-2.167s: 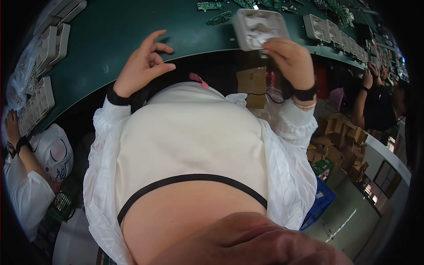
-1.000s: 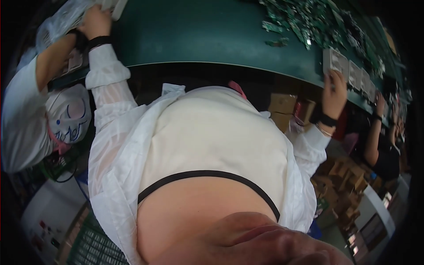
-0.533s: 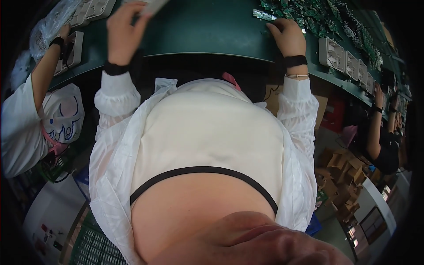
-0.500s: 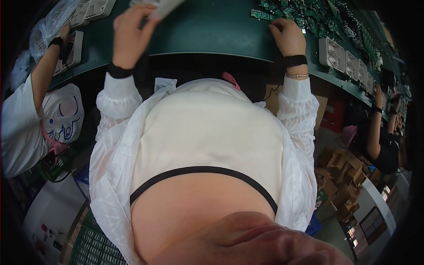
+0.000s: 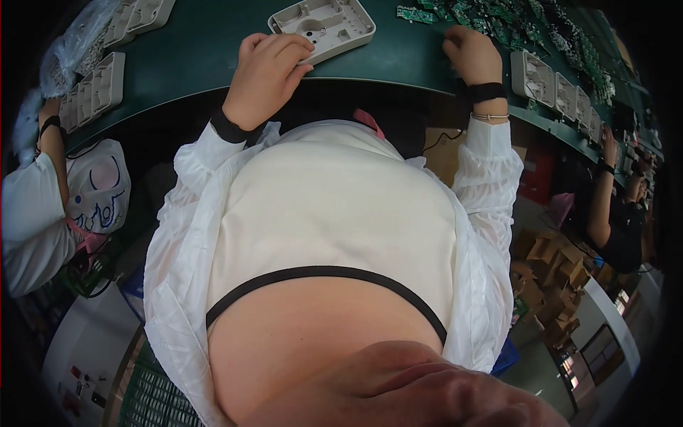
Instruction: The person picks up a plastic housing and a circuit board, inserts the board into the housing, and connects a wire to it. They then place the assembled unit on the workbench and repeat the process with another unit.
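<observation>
Since the earlier frame, the left hand (image 5: 267,82) has moved to the right with the casing (image 5: 333,28), which now shows almost whole, with its interior in view. The left hand holds the casing by its near left corner, fingers over the wall and thumb on the near side; whether the casing rests fully on the table (image 5: 409,67) cannot be told. The right hand (image 5: 473,57) is curled narrow just in front of the boards (image 5: 491,21); its fingertips are hidden, so whether it holds a part cannot be told. Progress, as judged: the casing is in hand and turned open side up; no board shows seated in it, so work on this unit appears to be at an early point. Loose boards lie in a heap, and more units stand in the left casings (image 5: 96,89) and the right casings (image 5: 533,77); the contents of both rows are too small to verify. Clearances: the near corner of the casing lies close to the front edge of the table. Open surface separates the casing from the left casings and from the right hand. The right casings stand along the front edge, near the right wrist, and limit movement on that side.
</observation>
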### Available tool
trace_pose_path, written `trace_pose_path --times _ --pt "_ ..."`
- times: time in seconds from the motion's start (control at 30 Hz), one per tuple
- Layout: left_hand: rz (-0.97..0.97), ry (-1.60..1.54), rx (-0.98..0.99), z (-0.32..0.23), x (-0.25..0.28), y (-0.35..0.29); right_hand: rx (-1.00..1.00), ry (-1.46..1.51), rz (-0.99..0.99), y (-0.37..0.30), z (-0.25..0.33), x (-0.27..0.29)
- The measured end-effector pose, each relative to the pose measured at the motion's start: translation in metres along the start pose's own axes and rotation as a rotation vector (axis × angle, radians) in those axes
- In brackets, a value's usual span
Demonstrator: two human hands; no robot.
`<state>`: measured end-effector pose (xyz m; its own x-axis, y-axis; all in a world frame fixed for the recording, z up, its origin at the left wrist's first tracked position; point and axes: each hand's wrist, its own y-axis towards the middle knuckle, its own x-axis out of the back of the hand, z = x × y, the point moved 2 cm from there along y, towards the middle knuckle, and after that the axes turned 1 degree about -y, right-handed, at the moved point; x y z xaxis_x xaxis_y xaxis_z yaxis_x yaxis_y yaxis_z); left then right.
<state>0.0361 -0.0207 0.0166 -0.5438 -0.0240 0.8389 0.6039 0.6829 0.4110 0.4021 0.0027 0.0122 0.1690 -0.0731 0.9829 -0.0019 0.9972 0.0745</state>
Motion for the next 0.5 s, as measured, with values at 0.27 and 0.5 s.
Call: trace_pose_path --times 0.27,0.5 --pt "0.005 0.007 -0.021 0.008 0.004 -0.002 0.412 -0.138 -0.074 -0.004 0.01 0.028" --pt "-0.094 -0.059 -0.012 0.008 0.009 -0.005 0.343 -0.072 -0.238 -0.023 0.006 0.014"
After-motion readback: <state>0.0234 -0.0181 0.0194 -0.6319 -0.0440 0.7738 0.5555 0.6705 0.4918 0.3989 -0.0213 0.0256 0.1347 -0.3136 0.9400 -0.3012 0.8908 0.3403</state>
